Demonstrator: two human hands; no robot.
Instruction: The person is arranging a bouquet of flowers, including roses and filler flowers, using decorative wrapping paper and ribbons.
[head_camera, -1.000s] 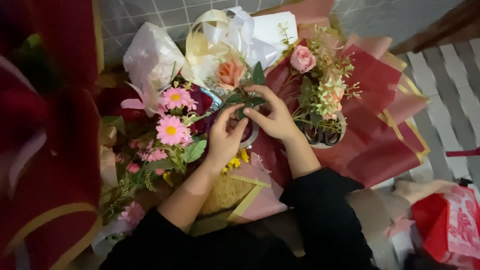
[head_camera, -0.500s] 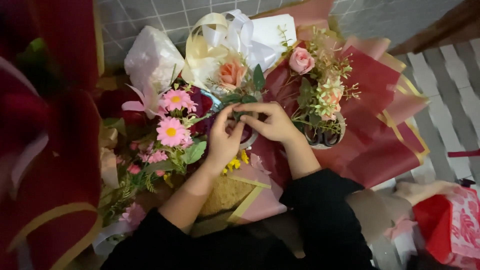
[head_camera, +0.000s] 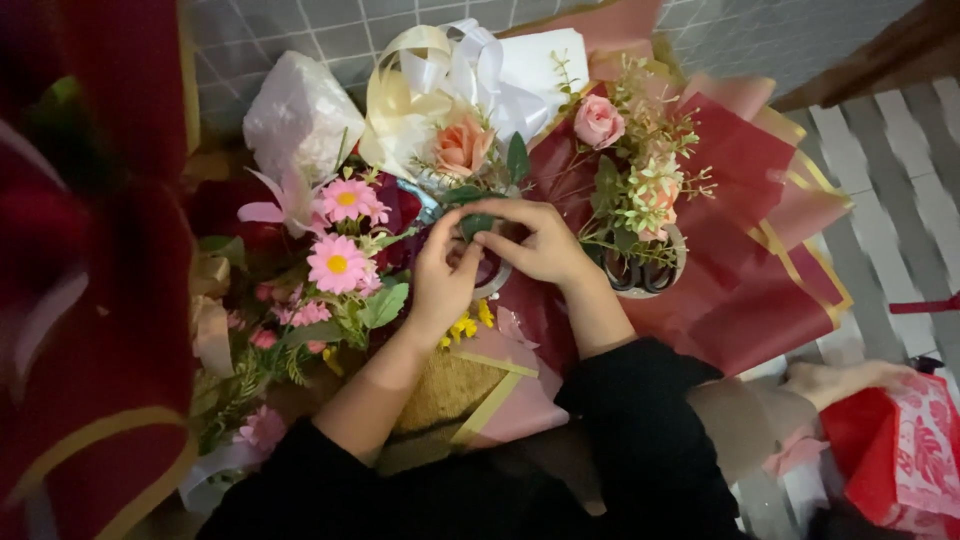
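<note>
My left hand (head_camera: 442, 277) and my right hand (head_camera: 535, 243) meet over the middle of a flower arrangement, fingertips pinching a dark green leaf and stem (head_camera: 472, 217) between them. Just above the fingers sits a peach rose (head_camera: 463, 146). Pink daisies (head_camera: 338, 262) stand to the left of my left hand. A pink rose (head_camera: 598, 121) with pale green sprigs rises to the right of my right hand. A round metal rim shows under my hands, partly hidden.
Dark red wrapping paper with gold edges (head_camera: 745, 240) spreads to the right. White and cream ribbon (head_camera: 440, 70) and white tissue (head_camera: 300, 115) lie behind. Black scissor handles (head_camera: 640, 275) sit beside the sprigs. A red patterned bag (head_camera: 905, 455) lies bottom right, grey tiled floor beyond.
My right hand has moved left and closed with the left hand on the green leaf. The fingers of both hands have drawn closer together.
</note>
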